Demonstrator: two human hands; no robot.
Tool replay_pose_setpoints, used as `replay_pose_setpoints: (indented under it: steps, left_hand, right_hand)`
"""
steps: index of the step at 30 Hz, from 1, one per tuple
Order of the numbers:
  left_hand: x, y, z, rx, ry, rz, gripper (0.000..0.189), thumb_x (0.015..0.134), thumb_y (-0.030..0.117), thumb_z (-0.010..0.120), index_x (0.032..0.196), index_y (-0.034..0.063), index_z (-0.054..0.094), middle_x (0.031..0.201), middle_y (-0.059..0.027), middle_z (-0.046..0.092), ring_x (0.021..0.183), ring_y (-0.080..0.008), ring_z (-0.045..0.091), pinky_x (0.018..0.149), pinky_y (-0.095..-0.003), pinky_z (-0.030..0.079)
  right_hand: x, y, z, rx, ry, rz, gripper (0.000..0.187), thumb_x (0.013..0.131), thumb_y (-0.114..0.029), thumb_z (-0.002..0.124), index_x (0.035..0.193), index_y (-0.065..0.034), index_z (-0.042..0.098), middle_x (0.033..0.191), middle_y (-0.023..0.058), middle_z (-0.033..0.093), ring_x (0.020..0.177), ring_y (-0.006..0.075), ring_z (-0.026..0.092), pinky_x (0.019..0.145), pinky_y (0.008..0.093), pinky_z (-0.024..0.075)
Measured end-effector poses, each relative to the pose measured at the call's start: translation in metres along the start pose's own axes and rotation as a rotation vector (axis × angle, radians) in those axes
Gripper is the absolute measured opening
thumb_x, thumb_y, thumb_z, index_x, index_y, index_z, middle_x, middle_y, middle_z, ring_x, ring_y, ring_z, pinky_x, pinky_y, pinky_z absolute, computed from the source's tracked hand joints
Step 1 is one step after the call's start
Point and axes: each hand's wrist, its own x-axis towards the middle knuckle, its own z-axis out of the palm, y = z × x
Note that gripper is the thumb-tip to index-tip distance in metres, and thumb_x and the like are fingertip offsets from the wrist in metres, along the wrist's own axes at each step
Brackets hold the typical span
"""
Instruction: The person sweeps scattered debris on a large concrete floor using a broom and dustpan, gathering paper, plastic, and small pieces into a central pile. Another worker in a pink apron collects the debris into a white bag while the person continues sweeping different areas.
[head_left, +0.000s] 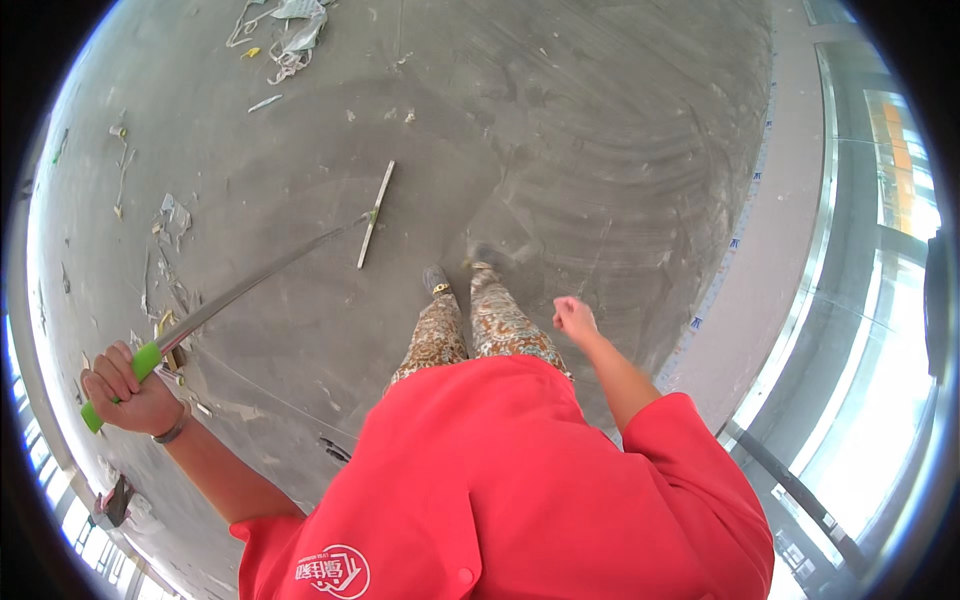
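My left hand (127, 390) grips the green handle (147, 361) of a long metal pole (255, 281) at the lower left. The pole slopes up and right to a narrow flat bar head (376, 214) of a floor squeegee or mop, which lies over the grey floor ahead of my feet. My right hand (574, 316) hangs at my right side with its fingers curled, and no object shows in it. A shoe (435, 279) stands on the floor below me; the other one is blurred.
Torn plastic scraps (300, 34) lie on the dusty floor (450, 97) at the upper left. More debris (174, 217) is scattered along the left. A pale raised ledge (787, 187) with printed tape at its edge runs beside large glass panes (862, 300) on the right.
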Motion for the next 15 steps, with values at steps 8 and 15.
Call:
replay_pose_setpoints:
  steps: [8, 15]
  left_hand:
    - [-0.03, 0.015, 0.055, 0.009, 0.066, 0.061, 0.031, 0.088, 0.012, 0.039, 0.06, 0.0153, 0.026, 0.05, 0.004, 0.024, 0.045, -0.0068, 0.023, 0.053, -0.0258, 0.026]
    - [-0.035, 0.081, 0.102, -0.222, -0.028, 0.13, 0.031, 0.091, 0.015, 0.041, 0.062, 0.0139, 0.029, 0.05, 0.0041, 0.026, 0.045, -0.0061, 0.023, 0.056, -0.0252, 0.03]
  right_hand:
    - [0.007, 0.054, -0.025, -0.364, -0.069, 0.026, 0.024, 0.085, -0.027, 0.055, 0.092, -0.0054, 0.065, 0.069, 0.0058, 0.066, 0.06, 0.0127, 0.062, 0.058, 0.0279, 0.049]
    - [0.038, -0.144, 0.031, -0.078, -0.2, -0.343, 0.025, 0.091, -0.022, 0.05, 0.104, -0.0039, 0.06, 0.079, 0.0056, 0.065, 0.065, 0.0128, 0.061, 0.06, 0.0256, 0.0488]
